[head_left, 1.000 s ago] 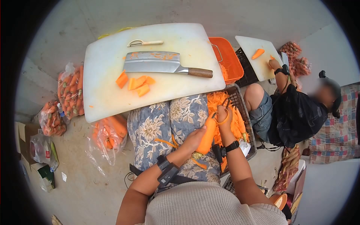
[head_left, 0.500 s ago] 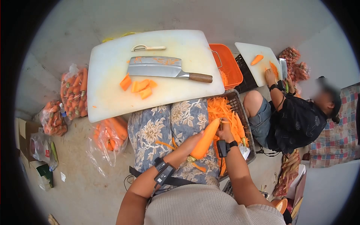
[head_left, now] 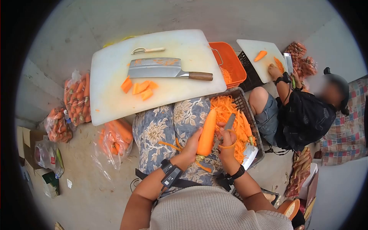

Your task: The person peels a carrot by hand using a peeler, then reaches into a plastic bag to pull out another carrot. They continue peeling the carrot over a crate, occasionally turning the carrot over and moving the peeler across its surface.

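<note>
Left hand [head_left: 191, 146] closed round thick, tapered orange carrot [head_left: 207, 132], fingers mostly hidden; carrot over blue-grey floral cloth [head_left: 155, 128], far end leaning slightly right. Left forearm angled from near left, far and right. Right hand [head_left: 227, 145] just right of carrot, fingers curled round grey metal-bladed tool [head_left: 230, 122], blade pointing far; right forearm angled far and left. Right of cloth: dark plastic mesh crate [head_left: 239, 100] with thin orange shreds [head_left: 224, 103]. Farther: white cutting board [head_left: 184, 90], wooden-handled steel cleaver [head_left: 157, 69] on it.
</note>
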Action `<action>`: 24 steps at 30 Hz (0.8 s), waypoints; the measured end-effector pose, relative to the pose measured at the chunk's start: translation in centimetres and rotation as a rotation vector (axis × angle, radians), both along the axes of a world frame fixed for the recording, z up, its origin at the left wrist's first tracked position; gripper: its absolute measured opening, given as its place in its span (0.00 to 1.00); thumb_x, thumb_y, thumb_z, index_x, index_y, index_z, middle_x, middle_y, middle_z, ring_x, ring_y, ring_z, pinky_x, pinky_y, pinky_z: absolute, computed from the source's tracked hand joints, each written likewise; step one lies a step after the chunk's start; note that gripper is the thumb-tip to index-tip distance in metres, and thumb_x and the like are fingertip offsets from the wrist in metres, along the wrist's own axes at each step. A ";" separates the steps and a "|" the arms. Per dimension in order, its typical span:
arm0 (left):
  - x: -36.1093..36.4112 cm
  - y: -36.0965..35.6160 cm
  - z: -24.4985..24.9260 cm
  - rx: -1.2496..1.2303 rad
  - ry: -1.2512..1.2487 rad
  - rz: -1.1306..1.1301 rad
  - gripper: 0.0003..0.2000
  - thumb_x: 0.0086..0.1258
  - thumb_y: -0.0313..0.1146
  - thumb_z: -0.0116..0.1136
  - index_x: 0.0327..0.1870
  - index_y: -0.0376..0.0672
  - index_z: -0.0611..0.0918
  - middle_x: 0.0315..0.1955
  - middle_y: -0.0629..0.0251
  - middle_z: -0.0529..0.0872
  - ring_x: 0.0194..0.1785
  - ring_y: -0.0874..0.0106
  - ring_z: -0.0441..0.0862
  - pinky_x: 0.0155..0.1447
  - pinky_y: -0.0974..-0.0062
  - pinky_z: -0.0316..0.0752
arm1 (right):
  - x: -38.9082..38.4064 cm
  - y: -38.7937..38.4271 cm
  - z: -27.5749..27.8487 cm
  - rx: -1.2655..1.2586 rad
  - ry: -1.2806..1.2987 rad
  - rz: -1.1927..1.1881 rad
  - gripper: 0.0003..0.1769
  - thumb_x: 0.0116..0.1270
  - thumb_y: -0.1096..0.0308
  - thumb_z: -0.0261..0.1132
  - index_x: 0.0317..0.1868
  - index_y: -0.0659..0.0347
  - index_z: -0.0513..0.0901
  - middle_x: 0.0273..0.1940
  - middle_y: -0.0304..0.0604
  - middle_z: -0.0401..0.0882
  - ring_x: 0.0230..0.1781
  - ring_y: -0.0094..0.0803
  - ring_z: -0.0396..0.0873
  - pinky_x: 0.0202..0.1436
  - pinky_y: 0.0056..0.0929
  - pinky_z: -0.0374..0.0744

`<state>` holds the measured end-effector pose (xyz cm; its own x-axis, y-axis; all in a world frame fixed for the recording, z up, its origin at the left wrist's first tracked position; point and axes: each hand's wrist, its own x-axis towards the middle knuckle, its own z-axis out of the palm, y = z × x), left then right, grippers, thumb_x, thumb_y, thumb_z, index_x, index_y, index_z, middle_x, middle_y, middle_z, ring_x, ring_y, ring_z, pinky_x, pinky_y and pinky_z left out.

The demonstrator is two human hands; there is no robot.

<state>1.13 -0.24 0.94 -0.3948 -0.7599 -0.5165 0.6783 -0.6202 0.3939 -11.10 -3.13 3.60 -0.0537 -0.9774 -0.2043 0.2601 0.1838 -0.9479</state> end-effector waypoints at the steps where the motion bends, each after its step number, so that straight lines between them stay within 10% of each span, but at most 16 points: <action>1: -0.6 0.0 -0.4 0.015 -0.025 0.088 0.24 0.72 0.50 0.33 0.53 0.39 0.72 0.41 0.57 0.80 0.39 0.69 0.81 0.42 0.73 0.77 | 0.6 0.5 0.1 -0.001 -0.002 0.003 0.17 0.57 0.68 0.62 0.45 0.65 0.71 0.37 0.40 0.72 0.45 0.29 0.73 0.45 0.24 0.74; 4: -1.0 0.1 -1.2 0.013 -0.038 0.175 0.21 0.73 0.46 0.33 0.55 0.40 0.71 0.45 0.61 0.79 0.44 0.71 0.79 0.48 0.76 0.75 | 1.6 0.8 -0.9 -0.234 0.406 0.100 0.15 0.58 0.72 0.60 0.44 0.67 0.69 0.47 0.43 0.63 0.43 0.27 0.69 0.44 0.21 0.71; 17: -0.6 -1.0 -0.8 -0.096 -0.234 0.113 0.20 0.73 0.45 0.37 0.52 0.36 0.72 0.38 0.61 0.80 0.36 0.73 0.80 0.39 0.78 0.77 | 1.1 -1.5 -2.3 -0.285 0.592 0.065 0.10 0.58 0.72 0.60 0.37 0.65 0.69 0.48 0.46 0.63 0.47 0.32 0.65 0.42 0.25 0.70; 20: -0.1 -0.9 0.4 -0.030 -0.172 0.013 0.21 0.72 0.46 0.38 0.47 0.35 0.73 0.33 0.59 0.81 0.30 0.71 0.81 0.33 0.75 0.78 | 0.5 -3.9 -3.5 -0.434 0.841 0.013 0.09 0.57 0.71 0.61 0.33 0.64 0.69 0.41 0.45 0.67 0.37 0.29 0.70 0.34 0.25 0.70; 24: -0.4 -0.9 -0.3 -0.018 -0.236 0.003 0.21 0.72 0.48 0.39 0.44 0.34 0.73 0.28 0.57 0.80 0.25 0.69 0.80 0.29 0.73 0.78 | -0.3 -6.8 -4.7 -0.035 0.391 0.019 0.11 0.58 0.63 0.60 0.30 0.63 0.71 0.22 0.32 0.64 0.22 0.20 0.63 0.26 0.20 0.63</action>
